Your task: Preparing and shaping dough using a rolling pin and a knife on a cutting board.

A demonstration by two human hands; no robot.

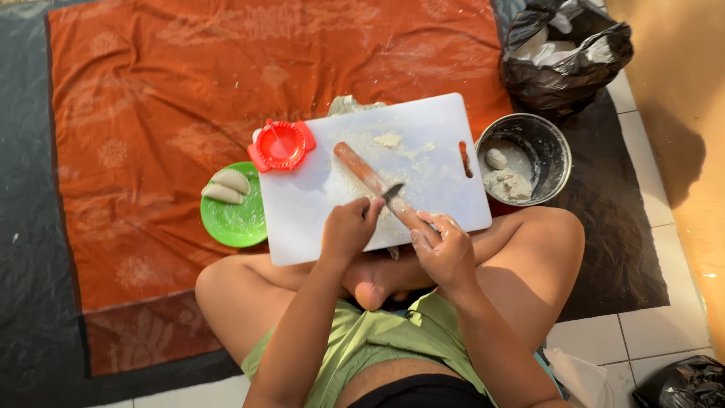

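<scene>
A person sits cross-legged on the floor with a white rectangular plastic cutting board (438, 128) resting across the lap and the orange patterned cloth (189, 98); on it lies a wooden rolling pin (364, 171), slanting from the middle of the board down toward its near edge; the right hand (445, 249) is curled closed round the pin's near end, at the board's near edge, while the left hand (349, 227) is clenched round the handle of a small dark-bladed knife (393, 191), whose blade rests against the pin's shaft (it looks like dough is being scraped off, though the contact point is small and hard to read); loose flour and a scrap of pale dough (388, 140) lie near the board's far edge; a red round plastic dumpling press (281, 145) overhangs the far left corner; just off the left edge sits a green round plate (240, 219) with two folded dumplings (226, 186); off the right edge stands a grey metal bowl (555, 151) holding lumps of dough; a black plastic bag (566, 68) sits beyond it. The risk, as I judge it, is the blade skidding along the floury wood toward the right fingers, since both hands sit close together on the same pin; the board, propped on legs, could also tip and slide the press off its corner.
</scene>
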